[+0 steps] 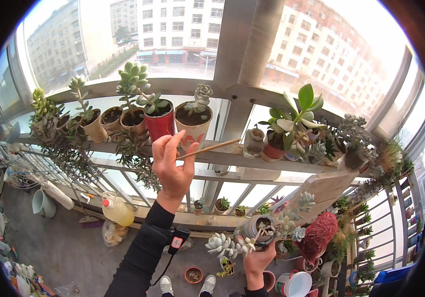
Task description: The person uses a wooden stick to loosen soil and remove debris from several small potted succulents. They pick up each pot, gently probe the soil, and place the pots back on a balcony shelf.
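My left hand [174, 163] is raised before the window shelf and pinches a thin wooden stick [216, 147] between thumb and fingers. The stick points to the right. Just behind that hand stand a red pot [159, 120] and a white pot [193, 126], each with a succulent. Lower and to the right, my right hand [259, 260] grips a glass jar [251, 228] from below and the side. A leggy succulent [231, 245] grows from the jar, its pale rosettes hanging out to both sides. Part of the jar is hidden by leaves.
Several potted succulents line the shelf [220, 150], with a small glass jar [254, 141] near its middle. A wooden board [320, 191] leans at the right beside a red mesh bag [318, 235]. Below stand a yellow-liquid jug [118, 212], a red-rimmed pot [194, 275] and a white bucket [297, 285].
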The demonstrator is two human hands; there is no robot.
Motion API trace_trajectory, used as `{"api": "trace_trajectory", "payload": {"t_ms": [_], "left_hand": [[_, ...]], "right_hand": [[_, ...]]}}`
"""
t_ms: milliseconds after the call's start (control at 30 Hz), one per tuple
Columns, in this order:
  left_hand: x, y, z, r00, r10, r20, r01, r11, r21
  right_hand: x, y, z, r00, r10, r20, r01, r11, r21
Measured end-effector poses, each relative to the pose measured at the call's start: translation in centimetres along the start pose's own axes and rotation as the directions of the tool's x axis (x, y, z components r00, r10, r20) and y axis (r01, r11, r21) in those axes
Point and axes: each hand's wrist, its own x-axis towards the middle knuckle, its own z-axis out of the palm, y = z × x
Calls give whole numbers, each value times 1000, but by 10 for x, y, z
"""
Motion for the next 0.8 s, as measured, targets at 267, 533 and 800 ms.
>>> {"api": "trace_trajectory", "payload": {"t_ms": [267,533,800], "left_hand": [[65,-17,-18,791,266,550,-222,964,-147],[69,-16,-27,785,205,585,-230,973,-32],[74,-18,-32,857,116,502,-81,993,-91]], "right_hand": [[2,-4,10,997,7,-73,-4,999,39],[5,-10,20,996,-10,-94,17,997,75],[6,-9,21,997,-7,-77,10,999,38]]}}
